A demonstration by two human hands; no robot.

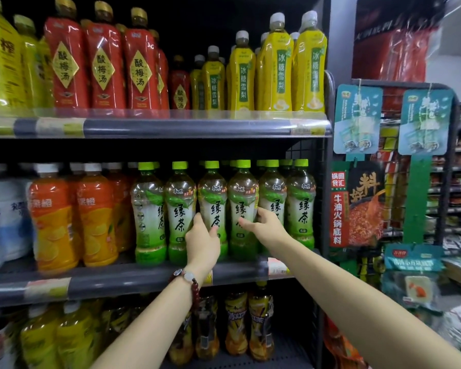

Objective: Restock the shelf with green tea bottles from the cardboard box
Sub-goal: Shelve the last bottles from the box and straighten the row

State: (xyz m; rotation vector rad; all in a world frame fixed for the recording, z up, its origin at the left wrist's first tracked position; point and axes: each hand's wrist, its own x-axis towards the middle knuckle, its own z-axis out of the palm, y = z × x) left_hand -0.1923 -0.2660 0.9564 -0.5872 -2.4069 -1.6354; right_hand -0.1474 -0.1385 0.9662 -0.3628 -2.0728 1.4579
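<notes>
**Stock clerk:** Item one, green tea bottles point(301, 206): where do you have them?

**Checker:** On the middle shelf point(133, 282), right-hand bay, a front rank of six with green caps showing behind. Labels face out so shoppers can read them; the first from the left is turned, showing its back panel.

**Stock clerk:** Item two, your left hand point(202, 239)?

**Checker:** Your fingers point(197, 219) curl round the third bottle point(213, 201) low on its label, thumb side on its left flank. You hold it low, I judge, to slide or square it without tipping.

**Stock clerk:** Item three, your right hand point(265, 222)?

**Checker:** It grips the fourth bottle point(242, 202) at mid-label, thumb across the front, fingers reaching behind its right side, just beside the fifth.

**Stock clerk:** Cardboard box?

**Checker:** Not in view.

**Stock clerk:** Neighbours?

**Checker:** Orange drink bottles point(52, 219) left of the tea; red bottles point(101, 62) and yellow bottles point(274, 67) on the shelf above

**Stock clerk:** Progress?

**Checker:** The bay looks nearly full; I'd call this facing-up
</notes>
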